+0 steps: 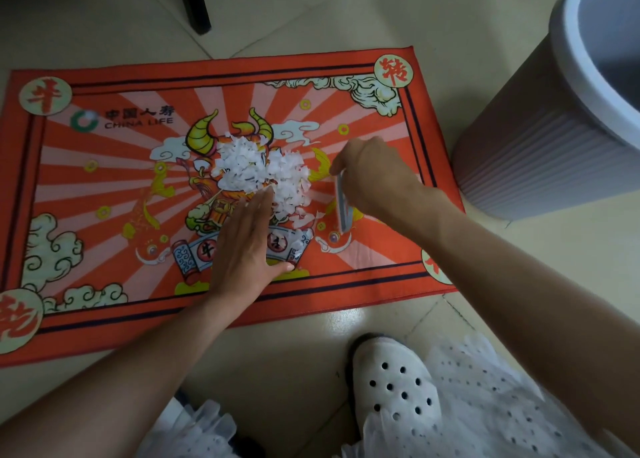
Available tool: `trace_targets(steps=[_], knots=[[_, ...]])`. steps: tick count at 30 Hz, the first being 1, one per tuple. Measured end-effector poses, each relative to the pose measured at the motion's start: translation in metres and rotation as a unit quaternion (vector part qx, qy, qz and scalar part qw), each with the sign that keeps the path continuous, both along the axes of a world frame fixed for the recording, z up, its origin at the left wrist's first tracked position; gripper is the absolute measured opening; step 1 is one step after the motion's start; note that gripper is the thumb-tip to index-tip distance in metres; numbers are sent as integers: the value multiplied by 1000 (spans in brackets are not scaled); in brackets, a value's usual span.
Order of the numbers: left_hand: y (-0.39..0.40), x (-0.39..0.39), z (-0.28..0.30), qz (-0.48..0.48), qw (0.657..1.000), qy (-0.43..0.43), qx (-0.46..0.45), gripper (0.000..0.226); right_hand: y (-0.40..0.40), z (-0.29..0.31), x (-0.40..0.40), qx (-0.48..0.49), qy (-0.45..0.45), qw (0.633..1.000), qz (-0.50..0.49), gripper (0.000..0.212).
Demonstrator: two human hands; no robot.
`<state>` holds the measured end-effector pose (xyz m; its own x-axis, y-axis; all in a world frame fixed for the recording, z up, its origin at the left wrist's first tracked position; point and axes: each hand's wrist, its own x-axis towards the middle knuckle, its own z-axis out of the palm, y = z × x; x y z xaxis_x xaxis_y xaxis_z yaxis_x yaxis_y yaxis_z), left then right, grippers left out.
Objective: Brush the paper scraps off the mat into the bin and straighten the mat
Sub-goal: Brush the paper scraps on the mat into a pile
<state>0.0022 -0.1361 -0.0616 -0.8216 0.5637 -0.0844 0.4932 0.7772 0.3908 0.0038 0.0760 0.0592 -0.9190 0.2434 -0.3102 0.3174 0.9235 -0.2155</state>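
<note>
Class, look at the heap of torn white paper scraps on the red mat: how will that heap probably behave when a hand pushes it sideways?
The paper scraps are many small loose pieces, so the heap will likely spread rather than slide as one. They look thin and light, so some may flutter or lag behind. The mat looks fabric-like, so bits may cling near the left hand.

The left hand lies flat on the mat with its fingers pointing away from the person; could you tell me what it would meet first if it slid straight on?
Most likely the paper scraps: the left hand already reaches the pile's near edge.
</note>
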Motion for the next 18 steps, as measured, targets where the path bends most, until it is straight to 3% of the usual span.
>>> trace_targets(steps=[18], knots=[[2, -5, 1, 14, 1000, -5, -6, 132, -41, -10, -52, -78, 67, 995, 11, 29]])
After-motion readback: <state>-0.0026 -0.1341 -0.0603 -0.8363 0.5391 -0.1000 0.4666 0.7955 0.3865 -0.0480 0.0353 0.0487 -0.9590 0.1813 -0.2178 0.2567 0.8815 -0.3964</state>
